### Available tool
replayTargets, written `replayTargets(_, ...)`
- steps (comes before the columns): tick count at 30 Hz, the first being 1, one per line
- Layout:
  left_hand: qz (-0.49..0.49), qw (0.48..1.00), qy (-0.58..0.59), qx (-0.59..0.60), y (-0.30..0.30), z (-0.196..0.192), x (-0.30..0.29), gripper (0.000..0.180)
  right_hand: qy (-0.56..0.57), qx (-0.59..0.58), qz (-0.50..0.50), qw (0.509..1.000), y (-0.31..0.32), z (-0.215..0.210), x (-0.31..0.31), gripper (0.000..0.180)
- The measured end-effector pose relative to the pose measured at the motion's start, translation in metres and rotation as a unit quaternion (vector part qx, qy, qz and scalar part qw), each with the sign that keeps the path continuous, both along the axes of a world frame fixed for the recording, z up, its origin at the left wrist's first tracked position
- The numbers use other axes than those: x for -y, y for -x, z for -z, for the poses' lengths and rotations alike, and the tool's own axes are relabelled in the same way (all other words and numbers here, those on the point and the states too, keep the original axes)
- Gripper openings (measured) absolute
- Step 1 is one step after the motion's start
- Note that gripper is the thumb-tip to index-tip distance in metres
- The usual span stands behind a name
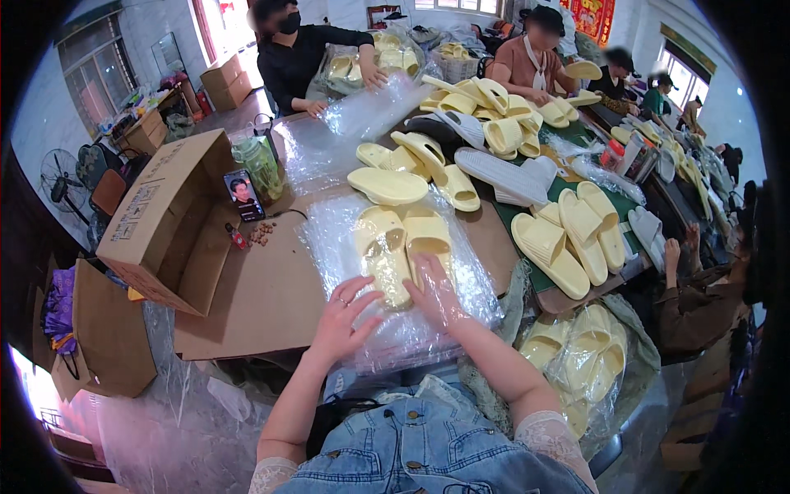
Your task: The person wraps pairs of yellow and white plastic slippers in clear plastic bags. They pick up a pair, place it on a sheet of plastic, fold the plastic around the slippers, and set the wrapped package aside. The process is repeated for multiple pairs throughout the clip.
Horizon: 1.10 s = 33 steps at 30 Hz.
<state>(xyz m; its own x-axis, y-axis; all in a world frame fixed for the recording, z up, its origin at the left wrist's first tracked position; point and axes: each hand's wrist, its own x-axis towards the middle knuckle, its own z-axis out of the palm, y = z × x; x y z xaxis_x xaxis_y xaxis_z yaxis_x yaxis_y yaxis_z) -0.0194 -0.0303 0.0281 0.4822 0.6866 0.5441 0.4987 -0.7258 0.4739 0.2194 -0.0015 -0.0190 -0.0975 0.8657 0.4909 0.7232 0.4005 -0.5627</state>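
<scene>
A pair of pale yellow slippers [382, 255] lies in front of me on a stack of clear plastic bags [329, 239], toes pointing away, with clear film about them. My left hand [349, 319] rests on the film beside the left slipper's heel, fingers spread and holding nothing; a ring shows on one finger. My right hand [436, 290] lies over the heel part of the right slipper, fingers stretched along it. Shiny film seems to cover this hand, and that heel is mostly hidden beneath it. Just beyond the pair, a single yellow slipper [387, 187] touches the bags.
An opened cardboard box [169, 214], a propped phone [243, 196] and a green-tinted jar [262, 169] stand left. Yellow slippers [491, 95] and grey slippers [506, 174] are heaped ahead and right. A sack of bagged slippers [576, 350] sits low right. Several people work around the table.
</scene>
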Motion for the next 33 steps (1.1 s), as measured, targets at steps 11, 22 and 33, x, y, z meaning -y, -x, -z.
replayTargets(11,0.043,0.994,0.068,-0.071,0.021,0.011,0.012,0.058,-0.136,0.155,-0.101,0.973,-0.149,-0.042,0.114,0.049)
replayTargets(22,0.084,0.990,0.071,-0.087,0.034,0.028,0.018,0.057,-0.082,0.229,-0.146,0.959,-0.142,-0.053,0.089,0.043)
replayTargets(33,0.047,0.980,0.107,-0.159,0.029,0.033,0.025,0.083,0.000,-0.101,0.003,0.995,-0.138,-0.019,0.077,0.007)
